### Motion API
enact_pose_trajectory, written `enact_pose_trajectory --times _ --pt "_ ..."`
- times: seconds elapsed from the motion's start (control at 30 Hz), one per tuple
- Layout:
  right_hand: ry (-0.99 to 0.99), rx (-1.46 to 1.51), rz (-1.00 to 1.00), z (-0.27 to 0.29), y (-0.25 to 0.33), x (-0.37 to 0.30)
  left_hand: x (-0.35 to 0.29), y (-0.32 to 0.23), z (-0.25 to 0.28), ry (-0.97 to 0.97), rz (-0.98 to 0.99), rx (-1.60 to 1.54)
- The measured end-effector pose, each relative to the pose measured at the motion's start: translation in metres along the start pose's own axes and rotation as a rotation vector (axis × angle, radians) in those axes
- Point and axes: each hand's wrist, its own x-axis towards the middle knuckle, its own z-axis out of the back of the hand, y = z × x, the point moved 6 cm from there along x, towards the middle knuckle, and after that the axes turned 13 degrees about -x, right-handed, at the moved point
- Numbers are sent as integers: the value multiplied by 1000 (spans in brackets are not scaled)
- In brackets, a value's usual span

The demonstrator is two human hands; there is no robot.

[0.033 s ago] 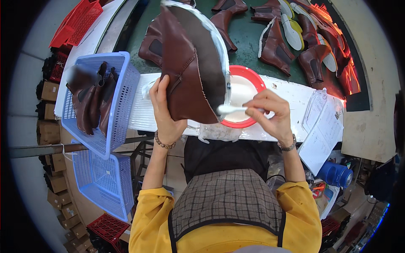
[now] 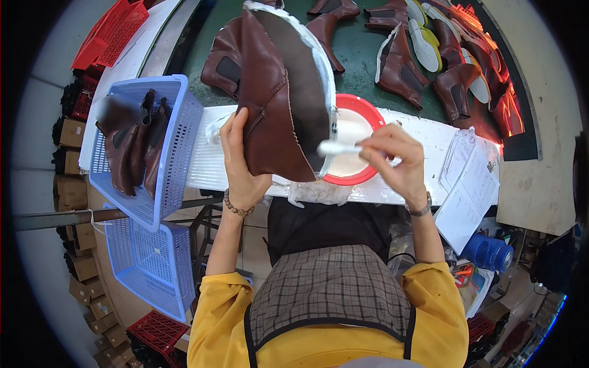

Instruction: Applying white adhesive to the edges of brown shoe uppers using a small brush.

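My left hand [image 2: 241, 153] is closed around a brown leather boot upper [image 2: 261, 132], held tilted above the white work surface. Its dark underside faces right, and a white, wet-looking coat runs along the edge. Between the fingers of my right hand [image 2: 396, 159] is a small white-coated brush [image 2: 337, 148], its slightly blurred tip at the lower right edge of the boot; I cannot tell whether it touches. Just behind the brush sits a red-rimmed bowl [image 2: 375, 116] of white liquid, probably glue, partly hidden by the boot and my right hand.
More brown boots [image 2: 402, 70] and pale soles [image 2: 424, 48] lie on the green belt [image 2: 362, 67], beside a red glow at right. Boots stand in a blue basket [image 2: 191, 116] at left; another blue basket [image 2: 153, 270] is below. Papers [image 2: 469, 196] hang over the right edge.
The brush has moved slightly up along the boot's edge, with my right hand rising a little. The boot has shifted slightly right and down in my left hand.
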Motion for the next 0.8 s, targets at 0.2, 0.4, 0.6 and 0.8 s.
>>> enact_pose_trajectory --times 0.2,0.4,0.6,0.8 --pt "-17 -109 61 3 7 9 2 3 -2 -14 13 -22" --pt "81 -8 -106 -3 -7 -3 3 -3 11 -44 -13 87" --pt "178 -814 -12 1 -60 -2 -45 60 55 235 844 -858" --pt "-11 -247 -35 26 -30 25 -77 56 61 331 1012 -1437"
